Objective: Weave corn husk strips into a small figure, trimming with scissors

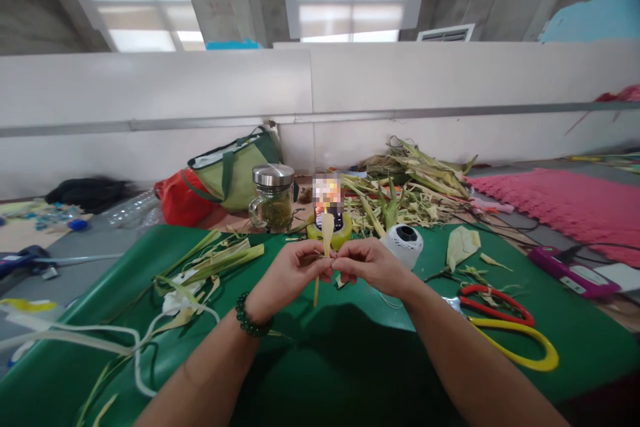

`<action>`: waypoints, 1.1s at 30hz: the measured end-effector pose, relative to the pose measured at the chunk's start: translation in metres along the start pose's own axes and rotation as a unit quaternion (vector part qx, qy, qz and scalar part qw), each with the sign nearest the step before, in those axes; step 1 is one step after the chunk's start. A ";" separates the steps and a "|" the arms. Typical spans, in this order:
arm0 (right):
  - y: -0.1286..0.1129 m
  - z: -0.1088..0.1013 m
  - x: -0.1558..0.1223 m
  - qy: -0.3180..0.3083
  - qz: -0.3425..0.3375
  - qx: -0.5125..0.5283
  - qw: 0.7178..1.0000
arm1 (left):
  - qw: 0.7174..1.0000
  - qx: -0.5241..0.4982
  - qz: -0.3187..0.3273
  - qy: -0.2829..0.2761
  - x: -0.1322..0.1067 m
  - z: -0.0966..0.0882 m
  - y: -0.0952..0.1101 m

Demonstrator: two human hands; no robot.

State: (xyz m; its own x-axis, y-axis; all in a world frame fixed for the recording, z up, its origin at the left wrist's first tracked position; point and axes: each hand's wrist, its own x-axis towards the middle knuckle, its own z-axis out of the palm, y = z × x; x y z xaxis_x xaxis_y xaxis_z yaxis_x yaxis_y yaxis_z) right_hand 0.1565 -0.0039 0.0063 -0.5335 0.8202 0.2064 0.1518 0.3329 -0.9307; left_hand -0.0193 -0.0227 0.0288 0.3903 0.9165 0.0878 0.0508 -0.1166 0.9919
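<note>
Both hands meet above the middle of the green mat (320, 373). My left hand (293, 273), with a dark green bead bracelet (247, 317) at its wrist, pinches a pale strip of corn husk (327, 230) that stands upright. A thin yellowish stem (316, 293) pokes out below the fingers. My right hand (373, 265) is closed at the same spot, its fingertips against the husk's lower end. Just behind the hands, a lit phone (323, 219) leans in a yellow-green ring (341, 238). A white thread spool (404, 248) lies beside my right hand.
Scissors (515, 343) with red and yellow handles lie at right, near a husk piece (463, 247) and a purple device (573, 272). Husks (425, 173) pile up behind. A lidded glass jar (275, 203) and green bag (235, 170) stand back left. White cables (135, 347) cross the left.
</note>
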 end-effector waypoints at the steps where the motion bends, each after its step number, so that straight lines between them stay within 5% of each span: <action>1: -0.001 -0.001 -0.001 0.023 -0.031 -0.041 0.998 | 1.000 0.004 -0.003 0.006 0.000 -0.001 0.000; 5: -0.001 -0.008 -0.006 0.074 -0.140 -0.216 0.963 | 0.999 0.030 -0.028 0.028 0.000 -0.005 0.003; 12: 0.006 -0.007 -0.003 0.079 -0.169 -0.291 0.938 | 0.992 0.030 -0.124 0.002 -0.001 -0.007 0.004; 18: 0.003 -0.007 -0.006 0.076 -0.201 -0.330 0.919 | 0.990 0.122 -0.071 0.002 -0.001 -0.007 -0.003; 21: 0.003 -0.013 -0.006 0.086 -0.186 -0.297 0.933 | 0.991 0.075 -0.106 -0.023 0.000 -0.012 -0.002; 25: 0.006 -0.012 -0.002 0.140 -0.054 -0.164 0.975 | 0.992 0.017 -0.114 0.047 0.004 -0.017 0.002; 28: 0.006 0.000 0.000 0.022 0.016 -0.082 0.996 | 0.995 -0.013 -0.077 0.059 0.005 -0.013 0.002; 30: 0.004 0.010 -0.001 -0.024 0.011 -0.078 0.997 | 0.997 -0.025 -0.057 0.043 0.005 -0.010 0.001; 33: 0.002 0.021 -0.004 0.022 -0.058 -0.191 0.980 | 0.997 -0.028 -0.038 0.054 0.006 -0.010 -0.002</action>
State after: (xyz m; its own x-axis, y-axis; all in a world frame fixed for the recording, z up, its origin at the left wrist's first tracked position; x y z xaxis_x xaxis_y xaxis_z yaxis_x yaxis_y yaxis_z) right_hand 0.1416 -0.0164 -0.0028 -0.5304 0.7828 0.3254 0.3965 0.5683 -0.7210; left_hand -0.0259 -0.0135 0.0281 0.2856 0.9582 0.0176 0.0240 -0.0256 0.9994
